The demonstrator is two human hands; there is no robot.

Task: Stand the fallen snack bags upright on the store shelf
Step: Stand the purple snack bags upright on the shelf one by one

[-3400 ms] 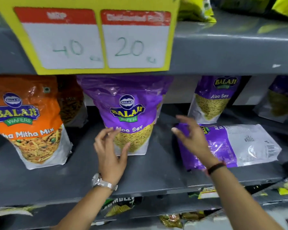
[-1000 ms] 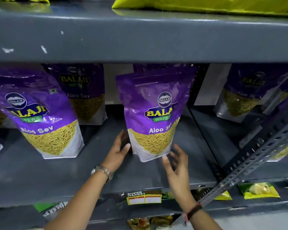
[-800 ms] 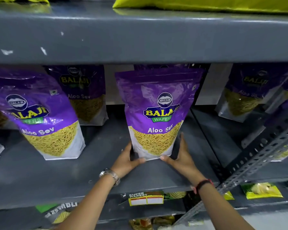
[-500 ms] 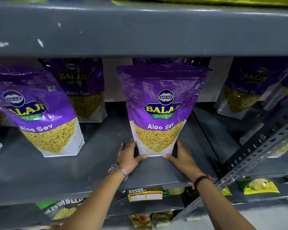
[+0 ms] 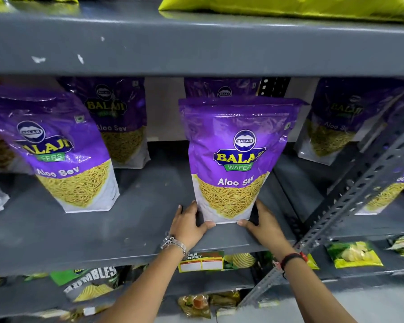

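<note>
A purple Aloo Sev bag (image 5: 236, 157) stands upright in the middle of the grey shelf (image 5: 135, 231). My left hand (image 5: 188, 223) presses against its lower left corner and my right hand (image 5: 264, 223) against its lower right corner, thumbs at the bag's bottom edge. To its left another purple Aloo Sev bag (image 5: 63, 155) stands upright, leaning a little. Two more purple bags (image 5: 117, 122) (image 5: 222, 89) stand at the back, the second mostly hidden behind the held bag.
A slotted metal upright (image 5: 359, 190) crosses diagonally on the right; beyond it stand more purple bags (image 5: 331, 129). The shelf above (image 5: 196, 45) carries a yellow-green bag (image 5: 289, 8). Lower shelves hold green and yellow snack packs (image 5: 353, 254) and a price tag (image 5: 201, 262).
Earlier a purple bag lay flat on the shelf at the right. It now stands upright, and over the last second both hands closed in on its bottom corners and shifted it slightly.
</note>
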